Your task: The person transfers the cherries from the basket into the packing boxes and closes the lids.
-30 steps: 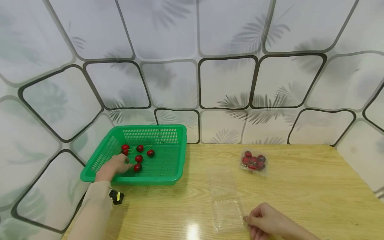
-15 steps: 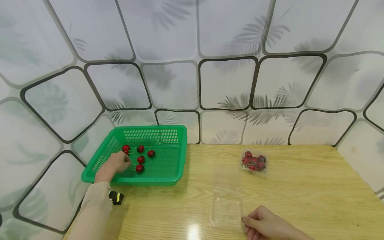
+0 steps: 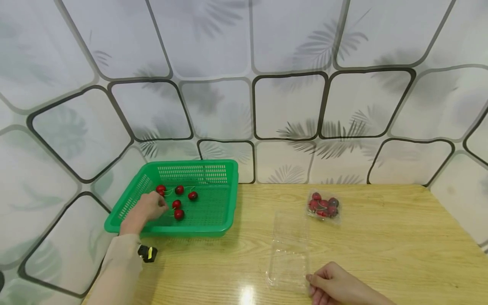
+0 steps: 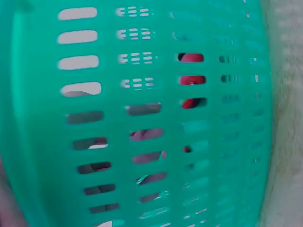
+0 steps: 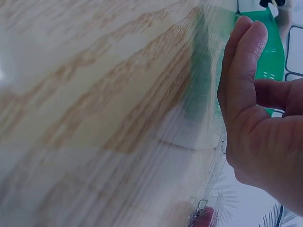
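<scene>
My left hand (image 3: 145, 210) reaches over the near left rim of a green plastic basket (image 3: 183, 231). Its thumb and fingertips come together beside a red cherry (image 3: 176, 204) and appear to pinch its stem, which is hardly visible. Several other cherries (image 3: 192, 195) lie around it in the basket. The left wrist view is mostly filled by the slotted basket wall (image 4: 38, 123), with red fruit and parts of the hand behind. My right hand (image 3: 337, 283) pinches the right edge of a clear plastic clamshell box (image 3: 287, 271), which lies open on the table.
A second clear box (image 3: 323, 206) full of cherries stands farther back on the wooden table (image 3: 389, 237). A patterned wall (image 3: 289, 106) rises behind the table and at both sides. Near the left cuff there is a black wrist device (image 3: 148, 253).
My left fingers have drawn together, and the cherry beside them has shifted slightly left towards them. My right hand has moved a little left, and the open box has straightened.
</scene>
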A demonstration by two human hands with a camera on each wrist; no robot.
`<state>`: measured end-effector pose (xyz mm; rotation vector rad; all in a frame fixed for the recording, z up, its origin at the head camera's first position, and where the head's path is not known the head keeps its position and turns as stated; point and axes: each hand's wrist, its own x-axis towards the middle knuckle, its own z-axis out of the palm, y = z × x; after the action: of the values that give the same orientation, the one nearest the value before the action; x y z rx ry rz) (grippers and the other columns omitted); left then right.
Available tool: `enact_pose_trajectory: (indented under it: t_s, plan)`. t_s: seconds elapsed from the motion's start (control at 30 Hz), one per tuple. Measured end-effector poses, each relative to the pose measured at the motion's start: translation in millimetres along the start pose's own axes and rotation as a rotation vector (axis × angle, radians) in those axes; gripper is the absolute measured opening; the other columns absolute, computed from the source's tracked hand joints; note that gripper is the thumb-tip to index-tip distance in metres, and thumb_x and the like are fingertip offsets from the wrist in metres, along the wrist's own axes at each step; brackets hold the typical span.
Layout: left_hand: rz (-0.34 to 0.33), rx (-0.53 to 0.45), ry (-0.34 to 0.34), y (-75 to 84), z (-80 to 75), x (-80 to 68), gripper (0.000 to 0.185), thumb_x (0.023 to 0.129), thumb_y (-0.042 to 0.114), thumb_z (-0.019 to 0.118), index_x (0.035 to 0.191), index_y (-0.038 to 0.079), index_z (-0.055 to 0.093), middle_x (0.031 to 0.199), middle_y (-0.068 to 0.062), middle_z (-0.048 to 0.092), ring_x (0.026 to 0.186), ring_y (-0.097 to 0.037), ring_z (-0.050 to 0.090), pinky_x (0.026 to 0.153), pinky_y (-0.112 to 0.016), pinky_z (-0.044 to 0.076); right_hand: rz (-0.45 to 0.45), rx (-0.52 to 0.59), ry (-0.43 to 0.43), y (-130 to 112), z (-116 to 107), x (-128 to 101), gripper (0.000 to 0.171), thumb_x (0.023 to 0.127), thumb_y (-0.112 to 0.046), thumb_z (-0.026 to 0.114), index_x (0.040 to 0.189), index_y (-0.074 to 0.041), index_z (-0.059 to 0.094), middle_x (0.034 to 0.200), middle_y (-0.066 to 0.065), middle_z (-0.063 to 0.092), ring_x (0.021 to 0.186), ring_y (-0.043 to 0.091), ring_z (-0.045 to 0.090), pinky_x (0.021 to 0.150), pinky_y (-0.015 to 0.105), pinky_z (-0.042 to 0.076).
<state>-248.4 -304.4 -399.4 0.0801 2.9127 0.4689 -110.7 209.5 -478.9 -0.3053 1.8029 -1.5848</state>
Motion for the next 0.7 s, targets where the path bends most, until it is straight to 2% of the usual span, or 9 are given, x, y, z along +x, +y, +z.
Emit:
enact_pose_trajectory:
  t_s: [0.2,0.4,0.47,0.7]
  plan:
    - [0.024,-0.016,0.067,6.6,-0.6,-6.3,0.018,0.099,0.01,0.062,0.103,-0.004,0.074,0.101,-0.021,0.073,0.074,-0.022,0.062,0.066,-0.04,0.054,0.01,-0.005,0.005,0.2,-0.1,1.0,0.037,0.106,-0.02,0.054,0.087,0.007,0.07,0.069,-0.006,0.068,0.059,0.0,0.063,0.053,0.01,0.05]
    - [0.051,-0.014,0.165,19.9,-3.3,-16.6,0.018,0.096,0.009,0.064,0.102,-0.005,0.073,0.102,-0.023,0.074,0.089,-0.035,0.07,0.074,-0.048,0.058,0.01,-0.008,0.009,1.2,0.6,0.9,0.037,0.107,-0.019,0.054,0.087,0.008,0.07,0.068,-0.006,0.068,0.058,0.0,0.063,0.052,0.01,0.05]
    - [0.056,-0.025,0.197,24.9,-3.5,-20.3,0.018,0.095,0.009,0.063,0.101,-0.004,0.073,0.101,-0.022,0.074,0.09,-0.036,0.07,0.074,-0.048,0.059,0.005,-0.007,0.01,2.0,0.9,1.0,0.038,0.107,-0.019,0.054,0.087,0.009,0.07,0.068,-0.006,0.068,0.057,0.0,0.063,0.052,0.01,0.049]
    - [0.032,-0.08,0.337,48.0,-3.7,-32.0,0.019,0.095,0.012,0.059,0.099,-0.002,0.072,0.097,-0.021,0.075,0.078,-0.029,0.07,0.065,-0.042,0.058,-0.01,-0.012,0.001,1.8,0.7,1.1,0.039,0.107,-0.018,0.053,0.088,0.012,0.069,0.068,-0.006,0.068,0.058,0.0,0.063,0.053,0.01,0.05]
